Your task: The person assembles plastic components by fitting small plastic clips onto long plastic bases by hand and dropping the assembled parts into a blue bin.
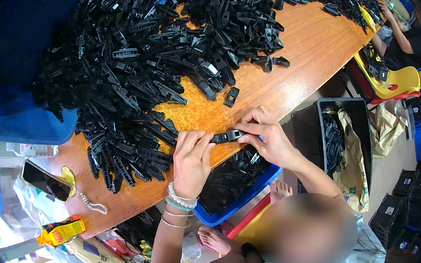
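Both hands meet over the near edge of the wooden table, at a short black plastic buckle piece [225, 137]. My left hand [191, 157], with bracelets at the wrist, pinches its left end. The fingers and thumb of my right hand [269, 138] close on its right end. A bit of blue shows beside the right fingertips; I cannot make out what it is. Beyond the hands a single black buckle part [231, 97] lies on the table, in front of a large heap of black plastic straps and buckles [126, 78].
Below the table edge stands a blue bin [215, 220] holding black parts. To the right is a black crate [345, 104] with straps and a paper bag. A phone [46, 180], a beaded string [94, 205] and a yellow packet [62, 231] lie left. Another person [411, 46] sits far right.
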### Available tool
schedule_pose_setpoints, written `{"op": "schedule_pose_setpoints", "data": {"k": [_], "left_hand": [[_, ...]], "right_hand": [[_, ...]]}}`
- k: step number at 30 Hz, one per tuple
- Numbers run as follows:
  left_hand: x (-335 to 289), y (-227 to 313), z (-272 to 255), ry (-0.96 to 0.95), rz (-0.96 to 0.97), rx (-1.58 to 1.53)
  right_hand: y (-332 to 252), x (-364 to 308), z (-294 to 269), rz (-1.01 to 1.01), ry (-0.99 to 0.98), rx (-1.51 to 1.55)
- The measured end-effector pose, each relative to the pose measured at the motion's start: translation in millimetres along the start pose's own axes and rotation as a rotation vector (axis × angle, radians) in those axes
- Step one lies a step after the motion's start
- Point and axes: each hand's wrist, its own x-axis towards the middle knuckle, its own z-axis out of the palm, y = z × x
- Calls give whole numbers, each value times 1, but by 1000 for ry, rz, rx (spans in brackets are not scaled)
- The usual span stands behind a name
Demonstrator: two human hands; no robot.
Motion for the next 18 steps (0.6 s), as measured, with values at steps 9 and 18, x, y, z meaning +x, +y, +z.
{"op": "schedule_pose_setpoints", "data": {"k": [9,18], "left_hand": [[10,-2,-4,-6,-9,-6],[76,-23,12,11,138,273]], "right_hand": [[-4,8,13,-120,-17,-77],[10,45,-14,-122,118,-245]]}}
